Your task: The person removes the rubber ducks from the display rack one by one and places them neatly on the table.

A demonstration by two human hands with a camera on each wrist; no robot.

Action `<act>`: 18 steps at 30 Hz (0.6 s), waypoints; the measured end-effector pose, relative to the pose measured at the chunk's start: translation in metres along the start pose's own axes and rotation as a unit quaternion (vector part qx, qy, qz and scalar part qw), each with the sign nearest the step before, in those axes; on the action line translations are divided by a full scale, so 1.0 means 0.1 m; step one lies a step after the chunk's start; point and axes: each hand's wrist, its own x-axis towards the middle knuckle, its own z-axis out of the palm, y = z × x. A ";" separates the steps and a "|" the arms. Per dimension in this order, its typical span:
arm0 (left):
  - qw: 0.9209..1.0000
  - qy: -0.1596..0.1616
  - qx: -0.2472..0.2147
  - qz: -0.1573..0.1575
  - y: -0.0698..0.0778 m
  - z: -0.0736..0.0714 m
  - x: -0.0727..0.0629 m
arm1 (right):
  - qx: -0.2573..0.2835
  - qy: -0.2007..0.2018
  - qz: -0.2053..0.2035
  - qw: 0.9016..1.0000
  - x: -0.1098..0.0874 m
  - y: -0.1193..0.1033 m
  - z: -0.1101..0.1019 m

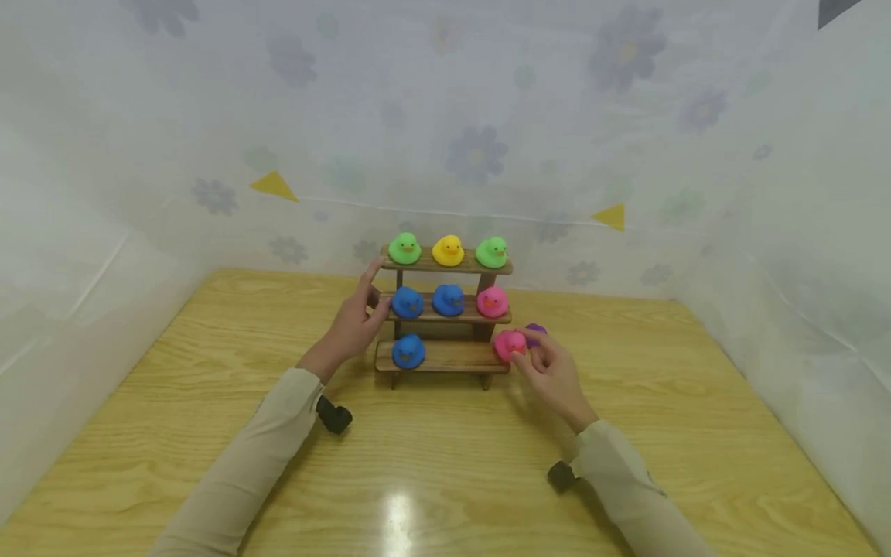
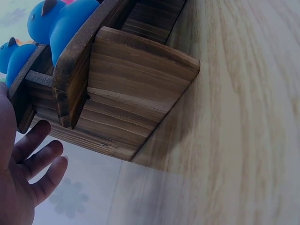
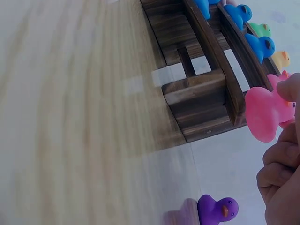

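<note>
Nearest me, a left sleeve [image 1: 237,464] and a right sleeve [image 1: 636,487], both beige, reach forward over the desk [image 1: 696,402], each with a dark wrist block [image 1: 336,417] beneath the cuff. A 3-tier wooden rack [image 1: 448,319] stands near the middle of the desk's far edge.

The right grip [image 1: 554,381] pinches a pink duck [image 1: 510,347] between thumb and fingers at the right end of the rack's bottom tier; I can't tell whether the duck rests on the wood. The left grip [image 1: 353,323] has its fingers [image 2: 44,159] spread beside the rack's left end, index finger at the top tier, thumb at the middle tier.

Along the top sit a left green duck [image 1: 404,249], a yellow duck [image 1: 448,251] and a right green duck [image 1: 492,253]. The middle carries 2 blue ducks [image 1: 407,302], with another pink one at its right end. 1 more blue duck sits at the bottom tier's left end. A purple duck [image 3: 214,210] lies on the desk beyond the rack's right end, partly behind the right grip from here.
</note>
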 end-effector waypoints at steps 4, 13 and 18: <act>1.000 0.000 -0.002 0.003 -0.01 0.00 0.00 | -0.002 0.010 0.014 1.000 0.02 0.06 -0.06; 1.000 0.001 0.000 0.005 -0.01 0.01 0.00 | 0.025 0.022 0.078 0.996 0.04 0.21 -0.24; 1.000 0.001 0.001 -0.001 0.00 0.00 0.00 | 0.042 0.040 0.080 0.995 0.06 0.33 -0.31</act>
